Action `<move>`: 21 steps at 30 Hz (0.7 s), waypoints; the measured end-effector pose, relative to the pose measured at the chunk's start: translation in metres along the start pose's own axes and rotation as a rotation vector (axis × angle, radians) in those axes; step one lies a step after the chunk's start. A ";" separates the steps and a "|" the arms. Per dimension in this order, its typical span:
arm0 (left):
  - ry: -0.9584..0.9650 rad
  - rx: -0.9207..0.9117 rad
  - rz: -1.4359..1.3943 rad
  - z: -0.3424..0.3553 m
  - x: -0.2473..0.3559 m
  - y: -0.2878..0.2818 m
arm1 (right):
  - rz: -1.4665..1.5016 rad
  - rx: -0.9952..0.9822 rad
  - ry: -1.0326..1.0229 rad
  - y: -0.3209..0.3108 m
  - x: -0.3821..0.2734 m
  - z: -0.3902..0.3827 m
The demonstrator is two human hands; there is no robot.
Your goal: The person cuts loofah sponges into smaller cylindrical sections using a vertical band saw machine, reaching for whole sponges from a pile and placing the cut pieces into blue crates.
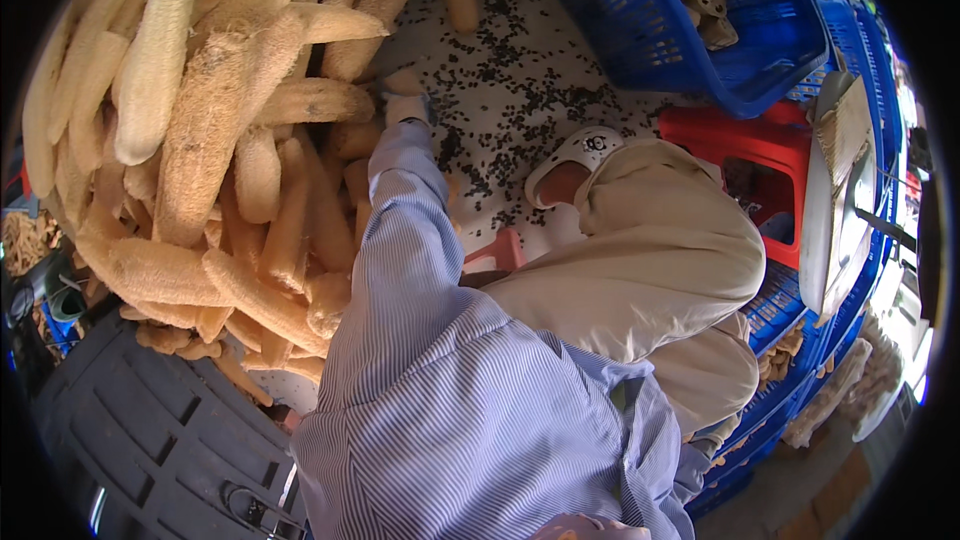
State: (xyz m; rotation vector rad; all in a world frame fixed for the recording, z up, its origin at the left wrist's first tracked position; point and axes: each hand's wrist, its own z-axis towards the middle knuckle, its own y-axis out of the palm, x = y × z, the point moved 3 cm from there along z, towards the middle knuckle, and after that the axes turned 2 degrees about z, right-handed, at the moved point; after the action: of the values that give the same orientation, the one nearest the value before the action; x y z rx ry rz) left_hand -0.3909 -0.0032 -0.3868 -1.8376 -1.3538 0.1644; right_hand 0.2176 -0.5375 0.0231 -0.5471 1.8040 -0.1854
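My left hand [406, 105], in a pale covering below a striped sleeve, reaches to the right edge of a large pile of dried loofah gourds [180, 140]. It is beside a darker-tipped loofah [315, 102]; its fingers are too unclear to tell whether they grip anything. The long, tan, fibrous gourds lie piled at many angles. Dark seeds [485, 65] are scattered over the pale floor [510, 225] beside that hand. My right hand cannot be seen; only part of that side's striped clothing shows low at the right, by my bent knee [710, 260].
A blue crate [650, 20] with loofah pieces stands at top right. A red plastic stool [785, 170], pale boards [840, 200] and stacked blue crates [760, 410] line the right. A dark grey slatted panel [140, 410] is at lower left. My white clog [590, 150] rests on the floor.
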 end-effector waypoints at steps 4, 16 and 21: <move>0.117 -0.009 -0.530 -0.027 -0.004 -0.007 | -0.136 -0.084 -0.149 0.043 -0.016 -0.028; 0.293 -0.197 -0.088 -0.122 0.146 0.019 | -0.250 -0.449 -0.470 0.194 -0.048 -0.086; 0.443 -0.263 0.291 -0.114 0.186 0.073 | -0.286 -0.424 -0.466 0.196 -0.045 -0.084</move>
State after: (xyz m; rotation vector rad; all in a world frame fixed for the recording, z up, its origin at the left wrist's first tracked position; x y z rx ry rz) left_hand -0.1997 0.0868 -0.2970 -2.1267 -0.8277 -0.2701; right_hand 0.0956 -0.3580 0.0101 -1.0573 1.3037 0.1301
